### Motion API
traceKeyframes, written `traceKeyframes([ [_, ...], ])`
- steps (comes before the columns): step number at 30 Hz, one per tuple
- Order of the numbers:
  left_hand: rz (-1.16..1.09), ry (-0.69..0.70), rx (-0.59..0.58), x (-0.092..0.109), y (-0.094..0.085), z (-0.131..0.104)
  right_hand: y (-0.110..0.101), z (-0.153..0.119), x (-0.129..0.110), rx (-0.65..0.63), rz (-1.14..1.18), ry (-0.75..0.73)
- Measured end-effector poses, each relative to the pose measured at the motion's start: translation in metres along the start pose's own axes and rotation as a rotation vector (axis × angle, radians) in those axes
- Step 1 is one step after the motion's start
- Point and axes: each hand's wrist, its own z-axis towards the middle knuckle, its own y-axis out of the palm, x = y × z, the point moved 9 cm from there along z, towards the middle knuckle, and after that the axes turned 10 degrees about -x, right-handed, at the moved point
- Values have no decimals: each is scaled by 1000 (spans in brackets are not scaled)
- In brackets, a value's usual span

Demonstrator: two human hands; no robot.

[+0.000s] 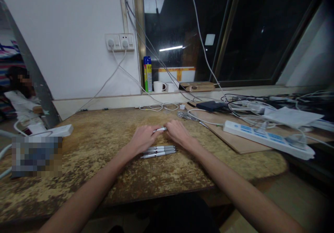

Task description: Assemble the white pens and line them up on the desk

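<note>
One worn table (182,177) under the pen row (161,153). One power strip (268,141) well right of the row, second power strip (52,132) well left. Two hands, left hand (144,137) and right hand (179,132), just beyond the row, both pinching one held pen (159,130). It lies between them, long axis roughly left-right, neither hand nearer. Row: three or four pens, can't tell.

Smooth pens (159,153), rough wooden table (146,179)

Head view looks forward and down over the table (104,125) — seemingly near
</note>
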Motion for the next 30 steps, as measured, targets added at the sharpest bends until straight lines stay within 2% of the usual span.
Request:
traceKeyframes([
  [4,-46,-8,-18,-1,2,1,-1,3,1,10,15,-14],
  [8,52,25,27,-3,0,2,-8,2,2,151,109,-108],
  [12,85,87,108,-16,-4,2,-13,-2,2,256,251,-249],
  [15,113,122,102,-29,-1,3,-14,-2,4,292,379,-322],
  [18,99,139,91,-37,1,4,-13,-1,3,305,450,-388],
  [22,81,150,77,-39,3,4,-12,0,2,315,566,-439],
  [30,71,164,62,-34,3,3,-10,1,-4,273,663,-404],
])
